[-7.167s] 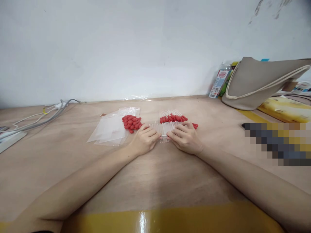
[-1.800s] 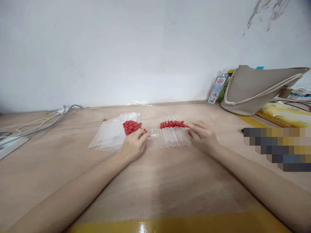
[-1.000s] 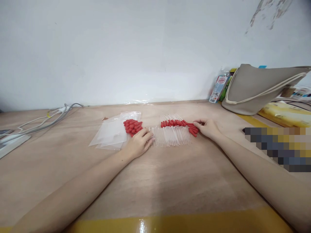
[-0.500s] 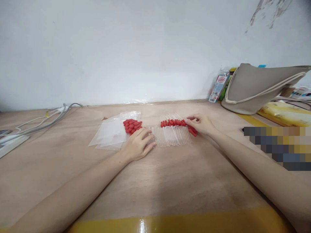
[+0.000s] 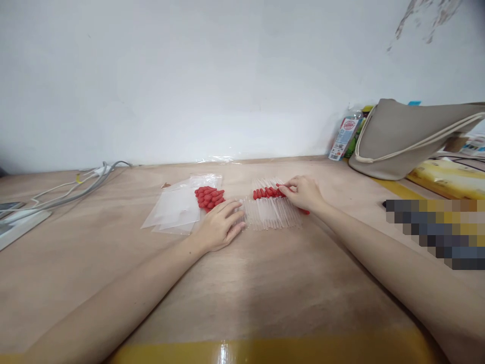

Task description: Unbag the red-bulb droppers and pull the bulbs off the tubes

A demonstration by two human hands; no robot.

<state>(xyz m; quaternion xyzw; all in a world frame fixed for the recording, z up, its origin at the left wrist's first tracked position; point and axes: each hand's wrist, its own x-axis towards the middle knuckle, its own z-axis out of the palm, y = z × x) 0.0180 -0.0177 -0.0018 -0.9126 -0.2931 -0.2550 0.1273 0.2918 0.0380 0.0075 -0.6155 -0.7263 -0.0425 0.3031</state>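
Observation:
Thin clear tubes (image 5: 269, 215) lie side by side in a row on the table. Along their far side runs a line of red rubber bulbs (image 5: 263, 193), and more clear tubes (image 5: 265, 182) point away behind it. My right hand (image 5: 305, 193) pinches a red bulb at the right part of this line between thumb and forefinger. Another red bulb (image 5: 304, 211) shows partly under that hand. My left hand (image 5: 222, 225) rests palm down at the row's left end, fingers slightly bent and apart, touching the tubes. Beyond it sits a pile of red bulbs (image 5: 208, 196) on clear plastic bags (image 5: 172, 207).
Cables (image 5: 71, 197) and a white power strip (image 5: 26, 227) lie at the left. A grey drawstring bag (image 5: 409, 136), a bottle (image 5: 343, 136) and a yellow packet (image 5: 447, 177) stand at the right back. A pixelated patch covers the right edge.
My right hand has moved left along the line of red bulbs and now covers its right part. My left hand stays in place on the tubes; the whole view has shifted slightly.

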